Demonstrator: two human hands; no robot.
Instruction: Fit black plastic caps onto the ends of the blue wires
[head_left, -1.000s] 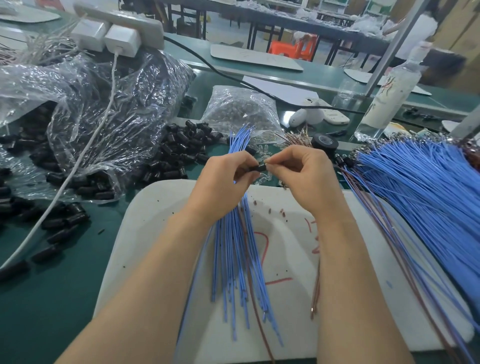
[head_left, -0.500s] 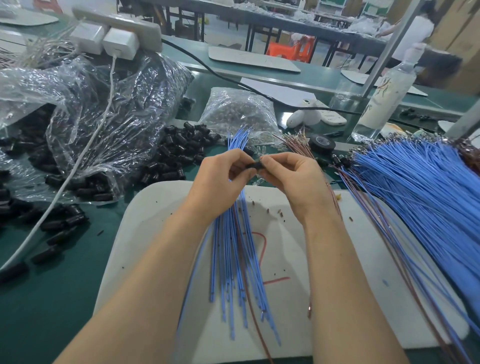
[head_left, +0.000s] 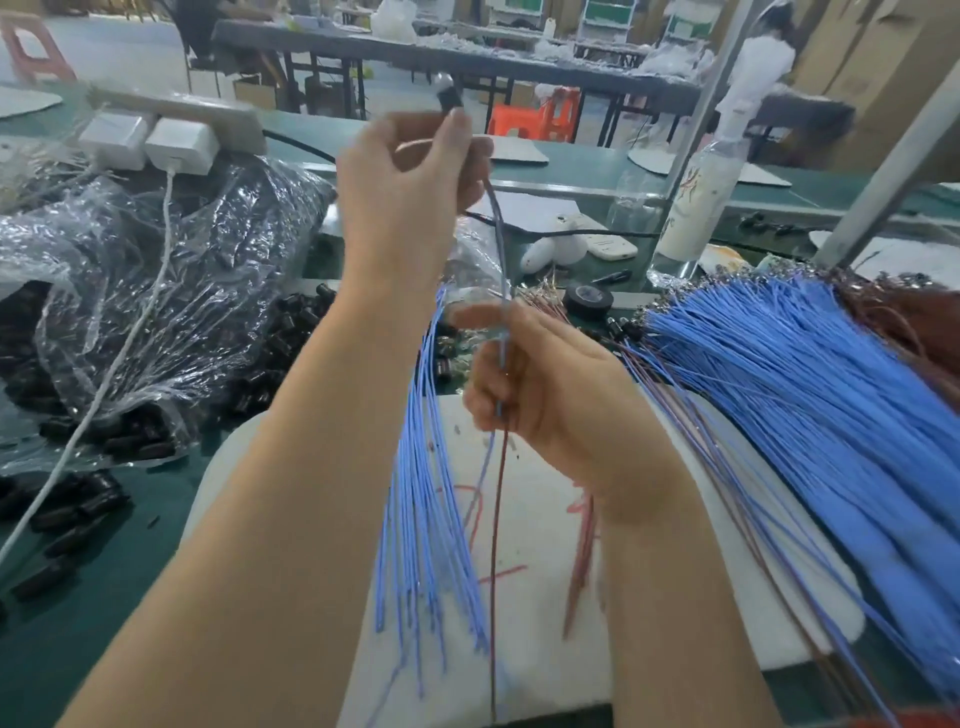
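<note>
one wire up in the air, heaps more on the bench

left hand (head_left: 410, 192) is held high, fingertips pinching a thin wire (head_left: 497, 223) right under its black cap (head_left: 450, 97), which pokes up above the fingers (bit blurry tbh). right hand (head_left: 561, 400) sits lower, fingers curled round the same wire, with a blue strand and a brown strand running down out of it. between the forearms a loose bundle of blue wires (head_left: 426, 509) fans over the white pad (head_left: 535, 665); can't tell what holds its top end. a big heap of blue wires (head_left: 810, 395) lies off to the right. loose black caps (head_left: 78, 514) are scattered on the green bench (head_left: 78, 649) at left, beside a crumpled clear plastic bag (head_left: 171, 291). a roll of black tape (head_left: 588, 300) sits just past the right hand.
</note>
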